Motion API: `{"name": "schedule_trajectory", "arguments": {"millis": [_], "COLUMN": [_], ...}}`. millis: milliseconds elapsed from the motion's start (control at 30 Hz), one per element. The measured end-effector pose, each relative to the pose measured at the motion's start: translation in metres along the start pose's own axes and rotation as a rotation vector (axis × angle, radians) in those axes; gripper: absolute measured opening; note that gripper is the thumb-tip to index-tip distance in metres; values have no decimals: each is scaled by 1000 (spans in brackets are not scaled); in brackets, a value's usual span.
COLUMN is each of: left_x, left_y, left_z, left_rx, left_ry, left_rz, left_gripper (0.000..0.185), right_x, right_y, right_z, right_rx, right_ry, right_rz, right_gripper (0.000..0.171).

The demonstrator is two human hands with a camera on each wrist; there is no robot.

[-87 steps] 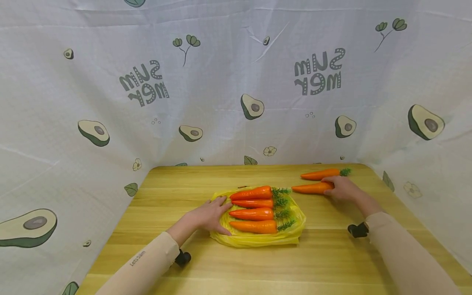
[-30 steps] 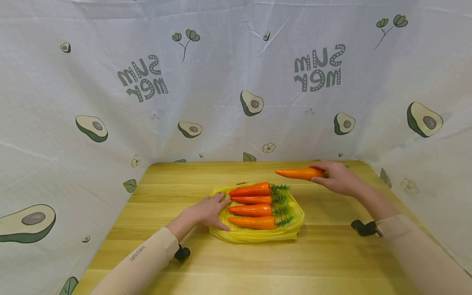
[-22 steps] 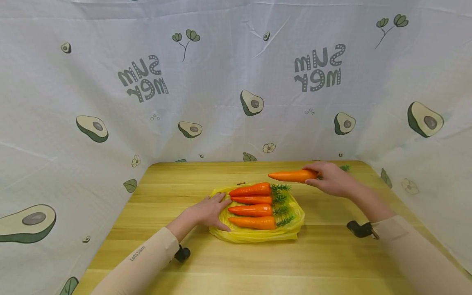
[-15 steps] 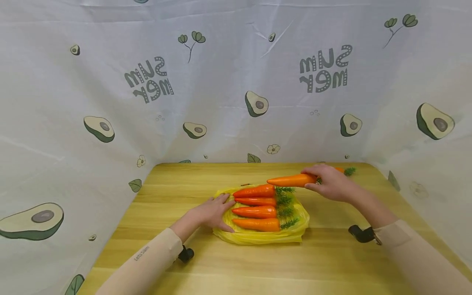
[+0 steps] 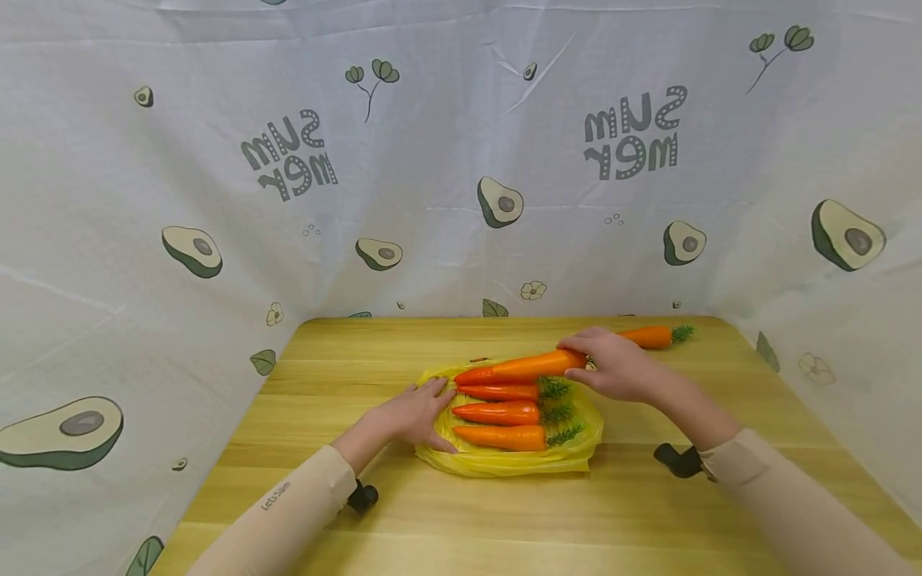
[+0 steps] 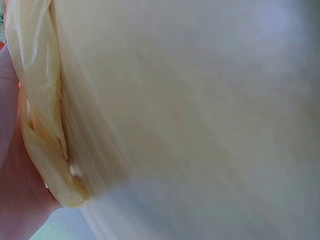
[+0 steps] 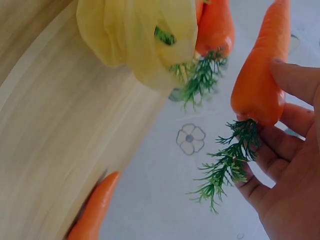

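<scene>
Our right hand (image 5: 612, 370), gripping a carrot (image 5: 529, 366), had carried it from the table's (image 5: 346, 384) upper right to just above the bag (image 5: 504, 462) mid-frame, nearly joining the others, while our flat left hand (image 5: 414, 416) pinned the bag.

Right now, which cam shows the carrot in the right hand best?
Head view: the held carrot shows whole, tip over the yellow bag, in the right hand. Right wrist shows only its thick end and green top, close up in the grip. Left wrist shows only bag and table, no held carrot.
</scene>
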State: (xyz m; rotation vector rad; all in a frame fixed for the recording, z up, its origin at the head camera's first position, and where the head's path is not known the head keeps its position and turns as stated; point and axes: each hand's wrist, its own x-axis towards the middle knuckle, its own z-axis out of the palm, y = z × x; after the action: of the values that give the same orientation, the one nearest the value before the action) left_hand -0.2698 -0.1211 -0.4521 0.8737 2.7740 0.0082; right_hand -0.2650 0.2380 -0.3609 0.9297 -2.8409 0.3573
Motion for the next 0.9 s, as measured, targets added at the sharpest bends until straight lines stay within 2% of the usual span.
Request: {"name": "schedule_trajectory", "arguments": {"millis": [367, 633, 900], "left_x": [1, 0, 0], "left_y": [-2, -1, -1], "left_z": [1, 0, 2], "left_rx": [24, 18, 1], "left_ry": [9, 9, 18], "left_rz": [9, 0, 3], "left_gripper": [114, 114, 112], "right_x": [16, 22, 21], "right_y": [-25, -38, -43], "right_z": [20, 39, 56], "right_rx": [-115, -267, -304], "right_ry": [-10, 88, 68], "right_rz": [-73, -140, -122], "right_gripper": [42, 43, 47]}}
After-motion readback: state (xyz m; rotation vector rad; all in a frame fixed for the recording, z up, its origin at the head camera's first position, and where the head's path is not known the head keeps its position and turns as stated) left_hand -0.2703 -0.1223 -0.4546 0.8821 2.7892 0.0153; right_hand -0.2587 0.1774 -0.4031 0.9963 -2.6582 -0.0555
